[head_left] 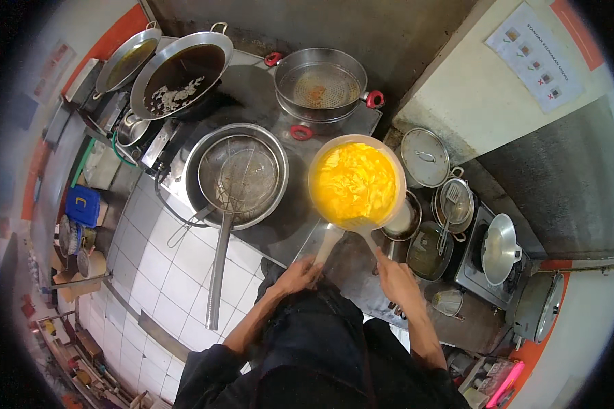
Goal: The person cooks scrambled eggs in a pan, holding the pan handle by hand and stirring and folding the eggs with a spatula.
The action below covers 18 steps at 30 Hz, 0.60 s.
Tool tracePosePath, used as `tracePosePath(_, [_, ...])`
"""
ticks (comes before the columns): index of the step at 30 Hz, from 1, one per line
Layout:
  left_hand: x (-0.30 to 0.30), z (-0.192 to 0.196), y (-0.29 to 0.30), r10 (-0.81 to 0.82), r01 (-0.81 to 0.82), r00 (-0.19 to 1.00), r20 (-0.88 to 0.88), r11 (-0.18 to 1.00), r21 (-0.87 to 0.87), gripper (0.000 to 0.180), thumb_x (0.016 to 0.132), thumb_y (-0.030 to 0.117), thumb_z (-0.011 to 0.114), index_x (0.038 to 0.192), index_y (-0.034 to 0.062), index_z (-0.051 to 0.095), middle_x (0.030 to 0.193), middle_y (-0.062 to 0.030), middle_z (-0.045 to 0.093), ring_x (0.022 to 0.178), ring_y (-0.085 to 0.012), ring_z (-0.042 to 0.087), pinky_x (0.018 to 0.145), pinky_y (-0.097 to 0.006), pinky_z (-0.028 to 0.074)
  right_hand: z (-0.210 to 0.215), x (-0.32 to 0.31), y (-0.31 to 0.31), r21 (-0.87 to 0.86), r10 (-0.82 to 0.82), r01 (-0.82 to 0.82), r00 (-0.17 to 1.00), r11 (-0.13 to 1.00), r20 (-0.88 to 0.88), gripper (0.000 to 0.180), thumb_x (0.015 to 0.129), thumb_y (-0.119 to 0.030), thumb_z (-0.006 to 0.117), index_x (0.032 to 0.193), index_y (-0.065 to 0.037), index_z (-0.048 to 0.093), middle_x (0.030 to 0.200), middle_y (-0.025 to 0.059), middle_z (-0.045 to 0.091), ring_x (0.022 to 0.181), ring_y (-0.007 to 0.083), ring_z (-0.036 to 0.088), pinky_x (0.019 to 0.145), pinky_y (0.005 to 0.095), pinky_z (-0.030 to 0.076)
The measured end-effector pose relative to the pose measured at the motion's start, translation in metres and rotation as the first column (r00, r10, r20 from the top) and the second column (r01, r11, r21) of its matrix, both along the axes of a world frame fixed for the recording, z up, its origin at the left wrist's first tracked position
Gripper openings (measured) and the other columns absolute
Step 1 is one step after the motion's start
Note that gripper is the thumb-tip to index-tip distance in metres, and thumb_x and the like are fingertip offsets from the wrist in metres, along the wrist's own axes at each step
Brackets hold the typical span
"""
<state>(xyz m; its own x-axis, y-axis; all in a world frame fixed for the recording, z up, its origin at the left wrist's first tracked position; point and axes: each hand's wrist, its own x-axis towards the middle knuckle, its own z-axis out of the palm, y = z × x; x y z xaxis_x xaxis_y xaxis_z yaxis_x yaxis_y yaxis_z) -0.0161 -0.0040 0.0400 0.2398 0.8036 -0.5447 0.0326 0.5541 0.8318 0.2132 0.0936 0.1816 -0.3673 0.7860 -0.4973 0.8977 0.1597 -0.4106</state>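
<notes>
My left hand [299,276] is closed around the pale handle of a frying pan [329,240]. Bright yellow egg [353,178], loose and partly folded, spreads across the pan. In my right hand [397,281] is the handle of a beige spatula [366,230]. Its slotted blade rests at the pan's near edge, against the egg. The pan is above the dark countertop; whether it touches the surface beneath is hidden.
Left of the pan, a long-handled strainer [222,273] lies across a steel bowl [280,187]. Behind stands a steamer pan [361,65] with red handles. Two woks, one a dark-liquid wok [138,102], sit far left. To the right are a lid [424,158] and a stove [472,255].
</notes>
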Motion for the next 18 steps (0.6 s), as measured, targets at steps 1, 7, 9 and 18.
tracePosePath(1, [0.0,-0.002,-0.001,0.0,0.0,1.0,0.004,1.0,-0.004,0.048,0.098,0.035,0.049,0.132,0.0017,0.043,0.089,-0.0093,0.058,0.075,-0.0165,0.059,0.067,-0.031,0.049,-0.004,-0.002,-0.002,-0.007,0.005,-0.005,0.999,1.0,0.054,0.043,0.094,-0.018,0.042,0.137,-0.009,0.043,0.087,0.0331,0.061,0.084,0.0508,0.059,0.078,0.0588,0.046])
tracePosePath(7, [0.002,-0.001,0.001,0.036,-0.019,0.992,-0.124,0.991,0.131,0.04,0.099,0.028,0.045,0.131,0.0049,0.045,0.076,-0.0063,0.058,0.063,-0.0155,0.058,0.06,-0.031,0.049,-0.054,-0.012,0.015,0.078,0.006,-0.014,0.996,0.997,0.091,0.045,0.092,-0.011,0.04,0.137,-0.009,0.043,0.078,0.0343,0.06,0.077,0.05,0.061,0.073,0.0581,0.049])
tracePosePath(9, [0.001,-0.002,0.001,0.045,-0.035,0.994,-0.104,0.994,0.104,0.036,0.099,0.029,0.044,0.126,0.0044,0.048,0.073,-0.0061,0.057,0.061,-0.016,0.057,0.059,-0.032,0.049,-0.058,-0.021,0.026,0.079,0.02,-0.026,0.997,0.997,0.075,0.046,0.091,-0.009,0.04,0.137,-0.009,0.042,0.075,0.0347,0.059,0.076,0.0499,0.061,0.071,0.058,0.049])
tracePosePath(18, [-0.005,0.012,0.007,-0.052,0.056,0.992,-0.117,0.998,0.033,0.037,0.099,0.034,0.045,0.117,0.0018,0.05,0.079,-0.0086,0.057,0.066,-0.0178,0.054,0.063,-0.034,0.046,-0.082,-0.051,0.084,0.232,0.06,-0.044,0.996,0.972,-0.06,0.046,0.087,-0.003,0.04,0.133,0.001,0.043,0.094,0.0373,0.059,0.094,0.0479,0.06,0.083,0.054,0.047])
